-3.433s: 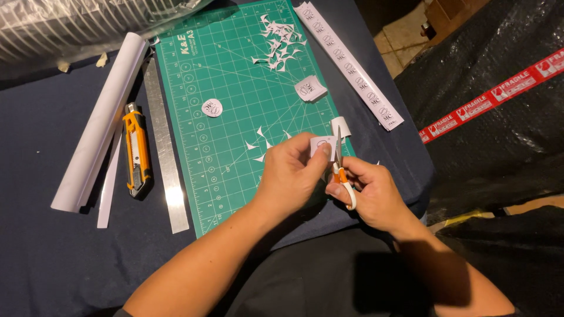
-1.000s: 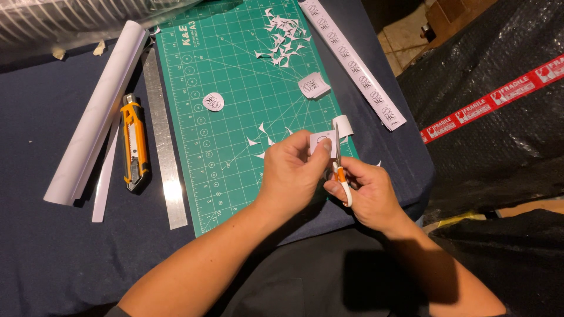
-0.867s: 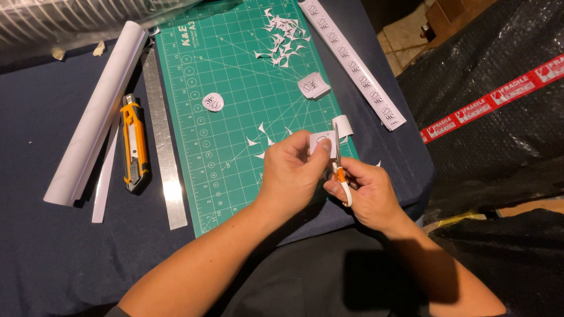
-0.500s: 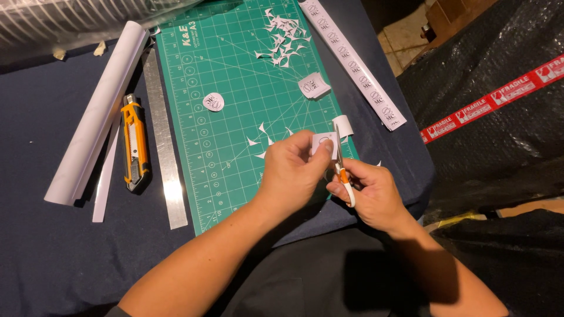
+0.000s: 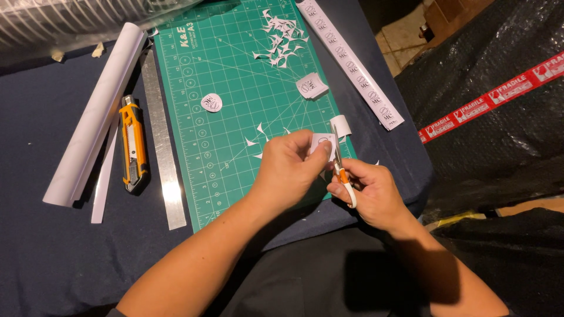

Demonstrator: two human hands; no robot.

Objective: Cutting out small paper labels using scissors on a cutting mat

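I see the left hand (image 5: 288, 170) pinching a paper piece (image 5: 322, 142), the right hand (image 5: 370, 191) gripping scissors (image 5: 339, 167) (dim room), over the green cutting mat (image 5: 235, 117) on the dark-clothed bench (image 5: 35, 258).

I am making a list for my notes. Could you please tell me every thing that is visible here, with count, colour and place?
cutting mat: one, green, centre of table
paper scraps: many, white, top of mat
round cutout: one, white, on mat
square label piece: one, white, right side of mat
label strip: one, white, right of mat
steel ruler: one, silver, left of mat
utility knife: one, orange and black, left of ruler
paper roll: one, white, far left
tape: one, red, on black wrap, right
scissors: one, orange handles, right hand
small label: one, white, left hand
left hand: pinching small label
right hand: working scissors
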